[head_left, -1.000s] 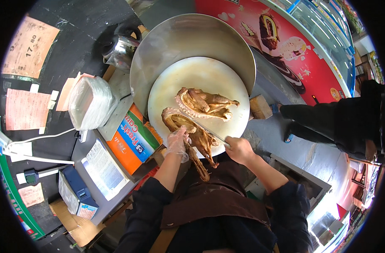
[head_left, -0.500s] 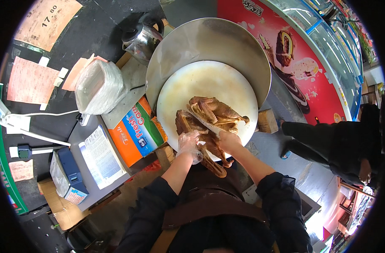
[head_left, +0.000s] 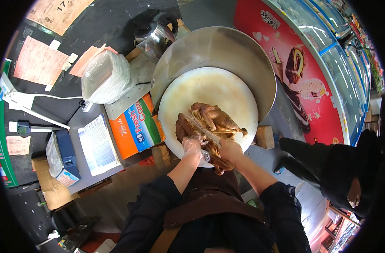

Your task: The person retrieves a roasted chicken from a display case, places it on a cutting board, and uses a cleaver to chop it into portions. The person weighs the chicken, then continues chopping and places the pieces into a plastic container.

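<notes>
A brown cooked duck point(head_left: 217, 118) lies on a round white cutting board point(head_left: 209, 84), split or parted lengthwise. My right hand point(head_left: 231, 149) is closed around the handle of a knife point(head_left: 202, 127). Its narrow-looking blade slants up and left across the duck, along the line between its two parts. In a clear plastic glove, my left hand point(head_left: 193, 147) grips the near left part of the duck, just below the blade. A curved piece, perhaps the neck, reaches past the board's near edge between my wrists. My fingertips are partly hidden.
A tall curved steel guard point(head_left: 213, 42) rings the board's far side. Leftward are a stack of plastic bags point(head_left: 106, 78), a kettle point(head_left: 155, 40), an orange and green box point(head_left: 135, 126) and a paper notebook point(head_left: 98, 143). Another person point(head_left: 327, 164) stands right, near a red freezer point(head_left: 285, 63).
The view has shifted slightly. The curved piece by the board's near edge has drawn in toward the board, and more of the knife blade shows over the duck. Both hands keep their hold.
</notes>
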`<state>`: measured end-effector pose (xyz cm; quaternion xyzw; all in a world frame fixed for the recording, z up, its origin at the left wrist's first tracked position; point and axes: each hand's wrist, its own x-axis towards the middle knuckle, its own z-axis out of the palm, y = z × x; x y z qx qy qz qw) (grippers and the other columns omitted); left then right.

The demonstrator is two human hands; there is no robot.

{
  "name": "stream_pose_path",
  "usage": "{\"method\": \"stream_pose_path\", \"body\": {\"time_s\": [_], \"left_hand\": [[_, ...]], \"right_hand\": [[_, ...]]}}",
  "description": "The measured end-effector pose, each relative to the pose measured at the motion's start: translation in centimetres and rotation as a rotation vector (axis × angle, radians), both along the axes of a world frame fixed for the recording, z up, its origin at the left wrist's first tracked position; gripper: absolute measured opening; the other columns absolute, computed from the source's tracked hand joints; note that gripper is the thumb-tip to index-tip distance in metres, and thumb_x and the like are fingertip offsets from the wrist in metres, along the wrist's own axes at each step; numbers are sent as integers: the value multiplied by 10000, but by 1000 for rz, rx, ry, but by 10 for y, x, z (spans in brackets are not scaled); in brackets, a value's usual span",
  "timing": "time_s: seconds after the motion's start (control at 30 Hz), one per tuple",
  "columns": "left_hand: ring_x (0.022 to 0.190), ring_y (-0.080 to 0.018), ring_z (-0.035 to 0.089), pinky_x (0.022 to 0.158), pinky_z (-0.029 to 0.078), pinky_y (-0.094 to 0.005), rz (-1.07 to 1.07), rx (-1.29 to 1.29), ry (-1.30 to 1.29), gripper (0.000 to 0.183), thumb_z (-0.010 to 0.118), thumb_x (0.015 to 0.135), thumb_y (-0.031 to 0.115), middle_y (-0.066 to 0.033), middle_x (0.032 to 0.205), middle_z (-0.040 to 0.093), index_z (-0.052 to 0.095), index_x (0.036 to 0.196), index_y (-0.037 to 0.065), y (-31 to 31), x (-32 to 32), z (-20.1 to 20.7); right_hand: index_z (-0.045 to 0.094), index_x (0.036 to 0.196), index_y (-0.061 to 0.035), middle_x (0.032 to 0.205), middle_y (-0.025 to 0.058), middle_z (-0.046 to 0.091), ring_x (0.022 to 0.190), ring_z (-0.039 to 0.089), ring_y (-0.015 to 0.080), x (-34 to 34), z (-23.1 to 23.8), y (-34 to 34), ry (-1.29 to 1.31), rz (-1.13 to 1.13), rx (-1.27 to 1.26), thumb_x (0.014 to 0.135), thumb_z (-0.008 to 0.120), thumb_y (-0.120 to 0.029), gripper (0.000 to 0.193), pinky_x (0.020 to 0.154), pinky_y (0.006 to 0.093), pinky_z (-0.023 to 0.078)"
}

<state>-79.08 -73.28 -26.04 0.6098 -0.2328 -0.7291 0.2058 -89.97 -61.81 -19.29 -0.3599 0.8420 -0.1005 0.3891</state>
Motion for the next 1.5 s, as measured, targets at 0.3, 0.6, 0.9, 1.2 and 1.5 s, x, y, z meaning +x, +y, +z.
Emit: {"method": "stream_pose_path", "body": {"time_s": [0.3,0.6,0.9,1.2,1.5], "left_hand": [[578,-149,472,563,418,-305,-34,-4,-278,242,594,816,88,-71,699,517,458,996,2,2,-4,28],[552,-131,464,538,401,-287,6,-21,-104,458,593,810,53,-52,678,495,378,1206,-30,9,9,16],[641,-157,508,601,430,-310,42,-39,-63,703,589,806,13,-97,816,586,218,1402,-23,18,18,18],[581,-167,479,611,432,-337,-51,-25,104,313,592,764,29,-74,657,495,410,1009,-38,6,28,18],[746,-296,615,669,466,-416,-155,72,-532,308,687,749,238,-201,828,636,625,870,-39,-5,-31,21]], "right_hand": [[567,875,-20,781,230,631,754,619,406,-4,-24,-8,35,67,54,785,516,-116,141,657,478,495],[555,931,1,793,254,623,779,616,403,3,-16,3,-13,33,-268,773,497,-81,188,704,484,486],[573,986,-43,843,234,631,813,608,403,-8,-31,-8,-19,9,-174,773,488,-139,248,752,498,468],[593,1004,-58,903,241,625,875,602,407,-46,7,1,-19,29,-79,808,456,-159,260,784,480,476],[569,839,-29,746,208,630,731,622,391,-117,19,7,379,214,-36,818,473,-127,139,676,476,498]]}}
